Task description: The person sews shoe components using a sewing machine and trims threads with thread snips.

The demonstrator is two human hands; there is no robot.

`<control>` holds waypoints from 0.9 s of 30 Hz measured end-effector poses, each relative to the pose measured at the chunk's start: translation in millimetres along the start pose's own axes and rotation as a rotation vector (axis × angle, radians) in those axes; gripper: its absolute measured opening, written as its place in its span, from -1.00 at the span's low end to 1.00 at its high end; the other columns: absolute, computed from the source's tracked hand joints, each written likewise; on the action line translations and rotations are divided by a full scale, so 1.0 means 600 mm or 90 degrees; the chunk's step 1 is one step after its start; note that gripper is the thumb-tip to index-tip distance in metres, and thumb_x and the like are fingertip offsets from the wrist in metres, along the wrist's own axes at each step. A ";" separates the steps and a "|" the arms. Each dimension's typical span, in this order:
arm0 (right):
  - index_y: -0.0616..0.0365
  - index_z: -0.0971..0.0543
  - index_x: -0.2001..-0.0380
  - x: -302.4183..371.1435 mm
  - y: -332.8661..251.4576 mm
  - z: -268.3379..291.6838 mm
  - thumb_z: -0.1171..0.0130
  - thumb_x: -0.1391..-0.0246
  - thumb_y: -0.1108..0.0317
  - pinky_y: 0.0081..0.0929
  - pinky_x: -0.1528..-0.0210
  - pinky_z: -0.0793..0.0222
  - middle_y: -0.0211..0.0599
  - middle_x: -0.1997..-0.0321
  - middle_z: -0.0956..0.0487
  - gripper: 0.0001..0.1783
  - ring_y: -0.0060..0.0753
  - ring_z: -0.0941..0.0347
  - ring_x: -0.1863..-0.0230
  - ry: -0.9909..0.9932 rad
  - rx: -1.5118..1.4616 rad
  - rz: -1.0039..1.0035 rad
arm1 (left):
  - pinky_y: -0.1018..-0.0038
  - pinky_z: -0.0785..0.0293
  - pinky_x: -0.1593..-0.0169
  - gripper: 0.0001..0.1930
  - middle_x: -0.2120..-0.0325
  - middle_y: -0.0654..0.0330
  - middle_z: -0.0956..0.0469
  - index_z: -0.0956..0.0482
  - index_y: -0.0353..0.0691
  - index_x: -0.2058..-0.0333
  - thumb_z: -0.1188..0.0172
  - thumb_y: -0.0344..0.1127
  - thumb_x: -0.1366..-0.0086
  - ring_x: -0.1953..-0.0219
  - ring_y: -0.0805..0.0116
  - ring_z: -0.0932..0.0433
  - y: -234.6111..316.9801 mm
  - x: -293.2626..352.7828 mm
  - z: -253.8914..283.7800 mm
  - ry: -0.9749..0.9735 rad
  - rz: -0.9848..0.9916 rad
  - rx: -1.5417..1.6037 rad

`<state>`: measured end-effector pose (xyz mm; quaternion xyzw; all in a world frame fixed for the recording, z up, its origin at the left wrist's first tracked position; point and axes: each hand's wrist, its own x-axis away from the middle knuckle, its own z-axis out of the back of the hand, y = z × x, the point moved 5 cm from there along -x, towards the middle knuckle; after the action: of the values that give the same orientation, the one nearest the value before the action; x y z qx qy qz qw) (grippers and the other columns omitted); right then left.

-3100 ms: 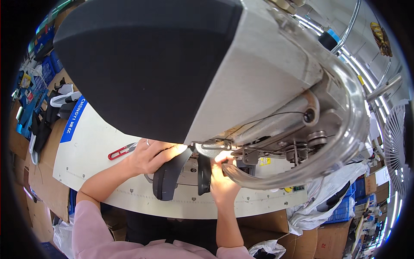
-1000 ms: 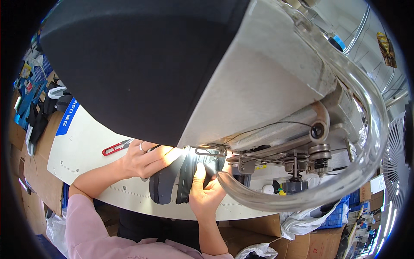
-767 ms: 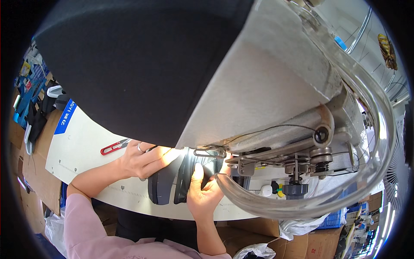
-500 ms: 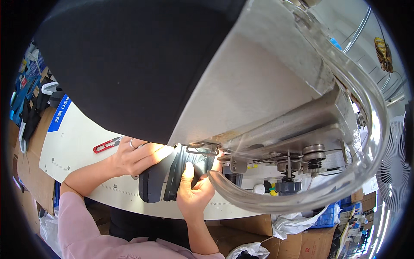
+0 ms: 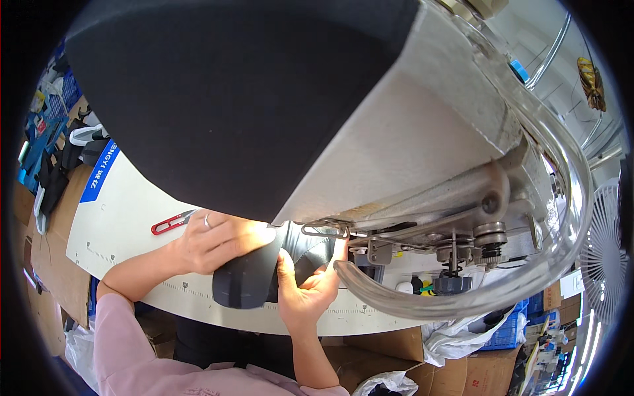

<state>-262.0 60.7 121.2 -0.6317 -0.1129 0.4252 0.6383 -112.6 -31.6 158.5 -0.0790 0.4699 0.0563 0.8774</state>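
A black, leather-like piece with a stitched seam lies under the sewing machine, beside its wire guard. My right hand grips this piece from the near side, thumb on top and fingers partly hidden beneath. Next to it, a dark grey panel with a rounded end hangs toward me. My left hand is closed on the panel's far left part, its fingertips in bright light by the machine. Whether panel and leather are one joined workpiece I cannot tell. Red-handled thread snips lie just beyond my left hand.
The white table has a printed scale along its near edge. A clear bent tube curves round the machine's right side. Cardboard boxes and a blue crate stand lower right; a fan is far right.
The grey panel has swung right over the black piece, closing the gap between them. My left hand has shifted with it. The whole view has moved slightly.
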 end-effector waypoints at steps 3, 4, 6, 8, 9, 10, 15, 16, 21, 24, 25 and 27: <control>0.45 -0.15 -0.31 -0.005 0.004 0.000 -0.45 0.06 0.47 -0.72 0.62 0.10 -0.21 0.19 -0.50 -0.06 -0.82 0.05 0.68 0.006 0.025 0.020 | 0.47 -0.58 0.29 -0.75 0.34 0.16 -0.64 -0.66 -0.25 0.28 -0.24 -0.37 0.00 0.28 0.31 -0.62 0.009 -0.007 0.013 0.029 -0.013 0.037; 0.45 -0.17 -0.30 -0.013 0.008 -0.001 -0.45 0.07 0.48 -0.71 0.62 0.10 -0.14 0.13 -0.52 -0.08 -0.82 0.03 0.68 0.005 0.032 0.034 | 0.46 -0.60 0.26 -0.74 0.34 0.16 -0.64 -0.67 -0.26 0.29 -0.24 -0.38 0.02 0.28 0.30 -0.63 0.012 -0.010 0.017 0.056 -0.017 0.041; 0.47 -0.24 -0.25 -0.025 0.001 -0.004 -0.46 0.08 0.48 -0.70 0.63 0.09 -0.07 0.09 -0.54 -0.13 -0.81 -0.05 0.66 0.015 0.024 0.159 | 0.48 -0.60 0.26 -0.74 0.35 0.16 -0.64 -0.68 -0.26 0.30 -0.24 -0.38 0.03 0.28 0.31 -0.63 0.016 -0.017 0.018 0.063 -0.023 0.031; 0.48 -0.24 -0.23 -0.025 0.004 -0.004 -0.44 0.07 0.51 -0.74 0.62 0.02 -0.13 0.19 -0.56 -0.17 -0.78 -0.18 0.63 -0.002 0.018 0.118 | 0.53 -0.59 0.31 -0.75 0.35 0.18 -0.63 -0.68 -0.27 0.33 -0.24 -0.40 0.05 0.28 0.34 -0.63 0.018 -0.022 0.017 0.082 -0.027 0.015; 0.49 -0.24 -0.22 -0.023 0.002 -0.003 -0.43 0.07 0.52 -0.75 0.61 -0.01 -0.17 0.24 -0.57 -0.18 -0.76 -0.24 0.62 -0.011 0.015 0.098 | 0.53 -0.59 0.31 -0.75 0.35 0.18 -0.63 -0.68 -0.27 0.33 -0.24 -0.40 0.05 0.28 0.34 -0.63 0.018 -0.023 0.016 0.077 -0.027 0.013; 0.48 -0.20 -0.24 -0.027 0.005 -0.006 -0.41 0.06 0.55 -0.78 0.60 -0.06 -0.17 0.23 -0.57 -0.17 -0.76 -0.27 0.62 -0.006 -0.108 0.045 | 0.55 -0.58 0.33 -0.76 0.34 0.20 -0.63 -0.68 -0.26 0.33 -0.24 -0.40 0.05 0.28 0.36 -0.62 0.017 -0.024 0.015 0.075 -0.029 0.006; 0.42 -0.17 -0.26 -0.028 0.000 -0.006 -0.31 0.00 0.65 -0.80 0.49 -0.27 -0.22 0.24 -0.56 -0.22 -0.71 -0.45 0.45 -0.052 -0.108 -0.086 | 0.60 -0.52 0.39 -0.79 0.34 0.25 -0.63 -0.69 -0.24 0.35 -0.25 -0.43 0.04 0.32 0.45 -0.60 0.011 -0.021 0.008 0.069 -0.035 -0.029; 0.42 -0.17 -0.26 -0.031 0.000 -0.008 -0.31 0.00 0.65 -0.80 0.49 -0.27 -0.22 0.24 -0.56 -0.22 -0.71 -0.45 0.45 -0.053 -0.112 -0.085 | 0.61 -0.51 0.40 -0.79 0.34 0.27 -0.64 -0.69 -0.24 0.35 -0.25 -0.43 0.05 0.33 0.47 -0.58 0.010 -0.020 0.007 0.077 -0.029 -0.014; 0.36 -0.24 -0.15 -0.033 0.010 -0.015 -0.25 -0.07 0.66 -0.69 0.30 -0.43 -0.15 0.20 -0.58 -0.40 -0.60 -0.54 0.27 -0.020 -0.258 -0.079 | 0.62 -0.47 0.43 -0.78 0.37 0.30 -0.63 -0.69 -0.22 0.37 -0.25 -0.43 0.08 0.37 0.50 -0.56 0.005 -0.016 0.002 0.059 -0.023 -0.021; 0.35 -0.23 -0.16 -0.033 0.018 -0.016 -0.23 -0.09 0.67 -0.66 0.26 -0.46 -0.13 0.19 -0.58 -0.40 -0.55 -0.55 0.24 -0.041 -0.236 -0.076 | 0.62 -0.47 0.42 -0.78 0.40 0.28 -0.61 -0.69 -0.22 0.38 -0.25 -0.42 0.09 0.37 0.49 -0.55 0.000 -0.013 0.004 0.067 -0.008 0.006; 0.35 -0.23 -0.16 -0.033 0.020 -0.016 -0.23 -0.09 0.67 -0.66 0.27 -0.45 -0.14 0.20 -0.58 -0.40 -0.56 -0.55 0.25 -0.046 -0.224 -0.074 | 0.61 -0.47 0.42 -0.78 0.40 0.28 -0.61 -0.69 -0.21 0.39 -0.25 -0.41 0.10 0.36 0.49 -0.56 -0.002 -0.013 -0.001 0.028 -0.003 -0.002; 0.35 -0.23 -0.16 -0.036 0.019 -0.013 -0.23 -0.09 0.67 -0.66 0.28 -0.45 -0.15 0.22 -0.59 -0.41 -0.56 -0.55 0.27 -0.043 -0.191 -0.045 | 0.61 -0.47 0.41 -0.78 0.39 0.28 -0.60 -0.69 -0.20 0.39 -0.25 -0.40 0.11 0.34 0.48 -0.57 -0.005 -0.011 -0.007 -0.012 0.001 -0.013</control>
<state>-274.8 38.4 118.0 -0.7009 -0.2184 0.4017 0.5474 -119.3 -35.6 161.6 -0.0867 0.4610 0.0627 0.8809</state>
